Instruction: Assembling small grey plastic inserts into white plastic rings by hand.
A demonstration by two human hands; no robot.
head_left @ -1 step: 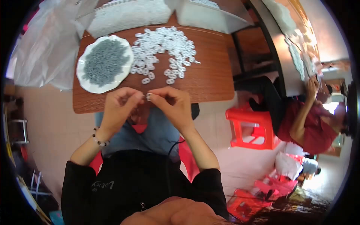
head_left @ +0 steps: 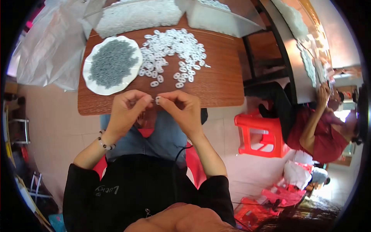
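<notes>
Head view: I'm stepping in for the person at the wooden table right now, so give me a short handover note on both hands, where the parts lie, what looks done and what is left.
Left hand: fingertips pinched at the small white piece, near the table's front edge.
Right hand: pinching the same piece from the other side.
Parts: loose white oval rings spread mid-table; a white dish heaped with small grey parts to the left; trays of white pieces at the back.
Done: cannot tell how many are finished; no separate finished pile is clear.
Left: the piece in hand, and seemingly the loose rings.
</notes>
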